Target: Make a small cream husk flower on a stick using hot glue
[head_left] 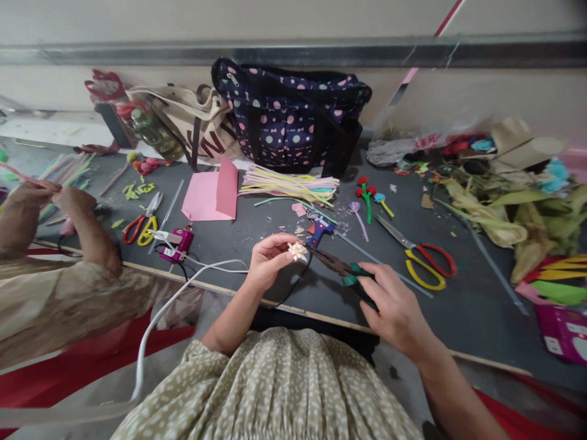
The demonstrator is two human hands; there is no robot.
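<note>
Between the thumb and fingers of my left hand (pixel 270 260) is a small cream-white flower (pixel 297 252) with pointed petals. My right hand (pixel 394 302) grips long-nose pliers (pixel 337 266) by their green handles. The tips of the pliers are close beside the flower; whether they touch it I cannot tell. Just behind my hands a blue glue gun (pixel 321 229) lies on the dark table, its cord running down to the front edge. A clear glue stick (pixel 380 263) stretches out behind the pliers.
Scissors (pixel 417 253) lie to the right, and dried husks (pixel 518 208) pile up beyond them. Pipe cleaners (pixel 288 186), a pink card (pixel 211 192) and a patterned bag (pixel 293 116) are behind. A white cable (pixel 160 324) crosses at left, near a co-worker's hands (pixel 55 195).
</note>
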